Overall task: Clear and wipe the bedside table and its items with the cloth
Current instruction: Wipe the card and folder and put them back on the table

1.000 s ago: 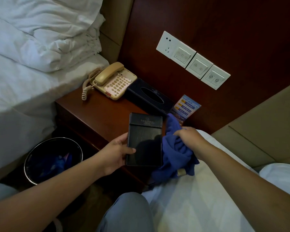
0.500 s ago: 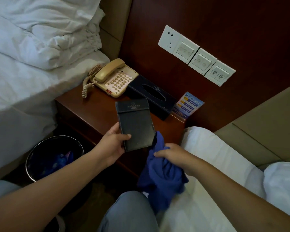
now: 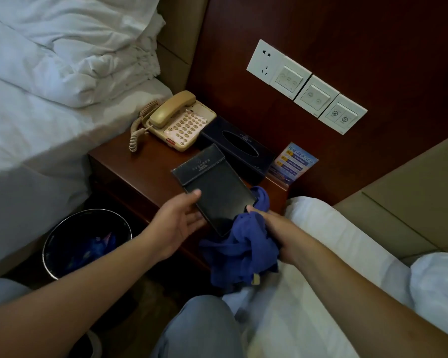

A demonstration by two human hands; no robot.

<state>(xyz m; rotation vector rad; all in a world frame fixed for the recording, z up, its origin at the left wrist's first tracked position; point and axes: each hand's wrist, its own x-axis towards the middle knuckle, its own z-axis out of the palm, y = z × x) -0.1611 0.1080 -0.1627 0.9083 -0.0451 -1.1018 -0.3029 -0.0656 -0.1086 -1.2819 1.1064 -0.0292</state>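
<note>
Dark wood of the bedside table [image 3: 140,171] still carries the telephone [image 3: 177,122], tissue box [image 3: 237,148] and card stand [image 3: 294,164] along its back edge, so clearing appears barely begun, and nothing shows whether any surface is wiped. The left hand [image 3: 177,223] holds the black folder [image 3: 214,187] above the front edge, thumb on top; the right hand [image 3: 274,228] grips the bunched blue cloth [image 3: 239,249] against the folder's lower corner. Free top remains front-left; bedding crowds both sides.

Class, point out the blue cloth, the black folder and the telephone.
blue cloth [image 3: 239,250]: head view, bunched middle folds.
black folder [image 3: 217,192]: head view, centre of cover.
telephone [image 3: 184,127]: head view, keypad.
</note>
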